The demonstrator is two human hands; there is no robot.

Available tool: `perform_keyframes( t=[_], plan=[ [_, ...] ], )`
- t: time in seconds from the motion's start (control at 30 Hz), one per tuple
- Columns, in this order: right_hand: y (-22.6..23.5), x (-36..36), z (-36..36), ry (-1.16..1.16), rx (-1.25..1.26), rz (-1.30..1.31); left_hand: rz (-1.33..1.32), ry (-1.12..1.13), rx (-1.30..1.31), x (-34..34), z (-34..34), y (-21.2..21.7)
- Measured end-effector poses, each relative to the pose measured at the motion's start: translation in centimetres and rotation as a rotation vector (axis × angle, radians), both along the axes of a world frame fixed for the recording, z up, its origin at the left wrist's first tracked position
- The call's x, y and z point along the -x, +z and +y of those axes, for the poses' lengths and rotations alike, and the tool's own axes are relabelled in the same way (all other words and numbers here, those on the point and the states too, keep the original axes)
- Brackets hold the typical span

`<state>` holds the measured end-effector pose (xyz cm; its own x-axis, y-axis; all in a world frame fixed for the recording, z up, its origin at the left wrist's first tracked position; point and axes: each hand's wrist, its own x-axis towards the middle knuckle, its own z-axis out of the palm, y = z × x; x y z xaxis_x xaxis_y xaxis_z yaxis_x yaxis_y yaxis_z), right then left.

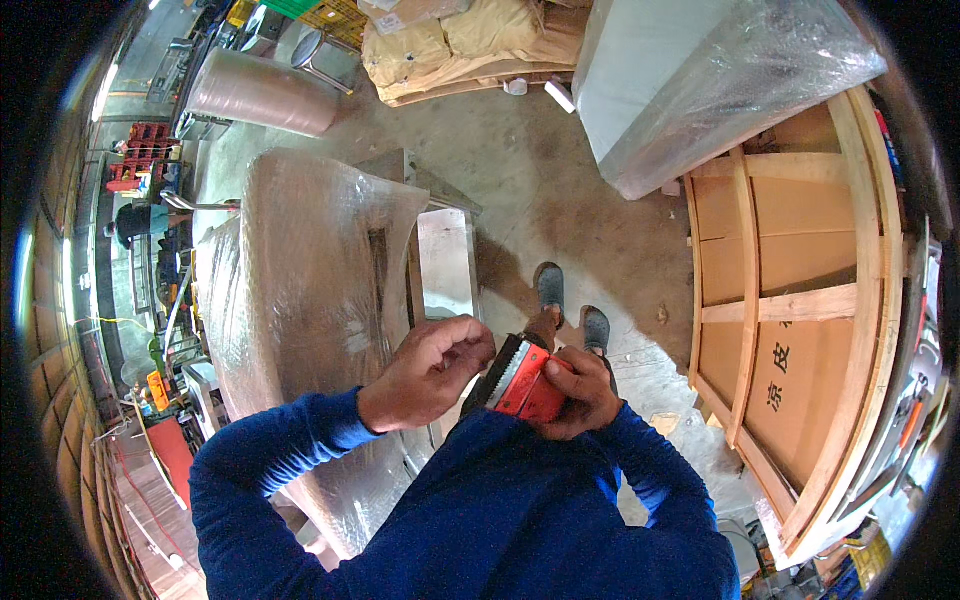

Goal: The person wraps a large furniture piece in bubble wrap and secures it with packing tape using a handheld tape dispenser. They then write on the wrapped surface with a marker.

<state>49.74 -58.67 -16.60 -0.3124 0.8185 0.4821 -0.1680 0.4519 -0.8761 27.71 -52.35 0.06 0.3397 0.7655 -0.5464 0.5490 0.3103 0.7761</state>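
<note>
Lighting is uneven: white tubes (105, 92) glow at left, and glare streaks the plastic film (740, 90) at far right. Shadow meets a brighter patch on the concrete floor (570, 190). The wooden crate (868, 230) bows toward the black rim.

- Beneath you lay a grey, stained concrete floor (500, 130), with a bright patch of light (645, 352) to your right.
- Along your far left, a brown panelled surface (62, 400) curved with the lens, and a light tube (104, 92) glowed white.
- Ahead on your left stood a round-seated stool (307, 48); red crates (150, 150) sat farther left.
- A wooden crate (748, 300) filled your right side.
</note>
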Motion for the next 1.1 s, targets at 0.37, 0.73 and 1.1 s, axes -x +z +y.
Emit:
perform_keyframes(
  t=[0.37,0.73,1.1],
  plan=[
    [3.2,-1.8,-0.2,0.137,0.322,-0.446,0.066,-0.022,-0.292,0.7,2.5,-1.1],
    [1.6,-0.2,1.4,-0.123,0.232,-0.551,0.144,0.113,-0.602,-4.4,2.2,0.3],
    [-1.0,-8.4,-4.3,-0.281,-0.197,-0.043,0.359,-0.026,-0.337,-4.6,1.2,-1.7]
  ],
)
